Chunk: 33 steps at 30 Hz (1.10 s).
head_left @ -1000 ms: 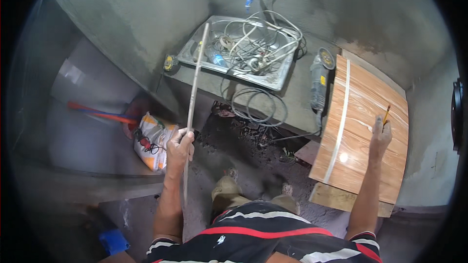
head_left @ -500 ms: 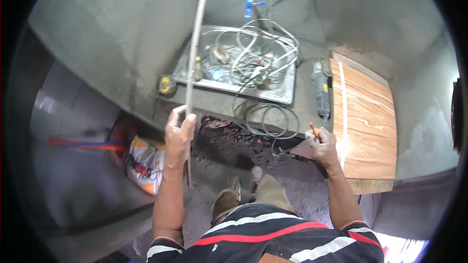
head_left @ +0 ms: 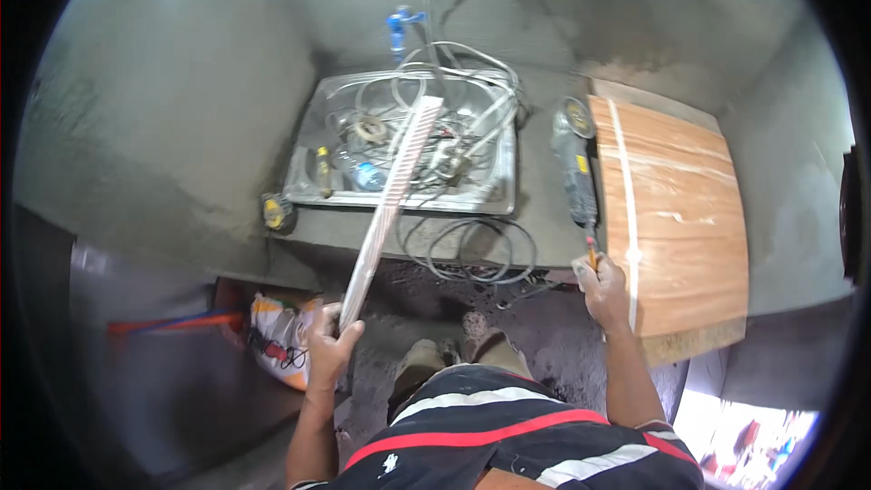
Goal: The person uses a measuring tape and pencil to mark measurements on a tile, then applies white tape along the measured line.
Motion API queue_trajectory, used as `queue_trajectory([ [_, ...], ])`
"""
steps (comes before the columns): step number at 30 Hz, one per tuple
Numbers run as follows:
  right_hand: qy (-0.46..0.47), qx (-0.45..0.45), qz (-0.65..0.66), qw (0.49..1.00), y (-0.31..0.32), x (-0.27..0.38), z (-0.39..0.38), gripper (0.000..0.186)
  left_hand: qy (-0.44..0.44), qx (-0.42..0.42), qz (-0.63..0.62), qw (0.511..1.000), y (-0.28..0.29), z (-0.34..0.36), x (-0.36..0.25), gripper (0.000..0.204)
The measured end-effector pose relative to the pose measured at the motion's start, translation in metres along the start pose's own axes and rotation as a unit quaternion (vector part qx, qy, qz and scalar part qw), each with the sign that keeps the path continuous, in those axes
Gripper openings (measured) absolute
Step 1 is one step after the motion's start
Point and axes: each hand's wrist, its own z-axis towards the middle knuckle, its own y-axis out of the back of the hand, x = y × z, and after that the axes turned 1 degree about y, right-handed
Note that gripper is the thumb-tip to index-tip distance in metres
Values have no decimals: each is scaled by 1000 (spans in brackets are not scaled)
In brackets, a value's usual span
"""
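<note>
My left hand (head_left: 331, 345) is closed around the lower end of a long, narrow, pale strip (head_left: 392, 195) with fine cross ridges. The strip slants up and away to the right, its far end above the sink. In my right hand (head_left: 603, 289) a short orange pencil (head_left: 592, 257) with a pink end points upward. That hand is at the front edge of the counter, beside a wood-grain panel (head_left: 680, 218) with a white stripe. Just beyond it lies an angle grinder (head_left: 575, 168), disc end away from me.
A metal sink (head_left: 308, 150) holds tangled pale cables, a plastic bottle (head_left: 363, 172) and a yellow-handled tool (head_left: 323, 170). A tape measure (head_left: 278, 212) sits left of it, a coiled dark cable (head_left: 467, 249) in front. A blue tap (head_left: 397, 32) is on the wall; a sack (head_left: 279, 345) stands lower left.
The strip has swung from nearly upright to slanting right over the sink, and my left hand is lower. My right hand still holds the pencil, slightly lower. The view has shifted.
</note>
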Motion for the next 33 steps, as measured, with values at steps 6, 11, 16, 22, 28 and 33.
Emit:
queue_trajectory([
  [6,36,56,47,997,-35,0,24,20,-93,-151,43,983,-7,48,-49,36],
  [11,28,125,70,989,-96,30,40,17,-184,-212,-50,958,27,167,-102,23],
  [16,49,168,0,985,-134,65,32,17,-147,-123,-161,968,55,245,-175,26],
  [22,-52,60,-30,996,-124,52,7,19,-132,17,-144,981,49,223,-106,28],
  [28,-103,-97,19,990,-123,45,-39,23,-53,259,43,964,53,184,-22,33],
  [33,-101,-112,11,988,-127,57,-56,23,-80,338,57,936,-23,158,-20,32],
])
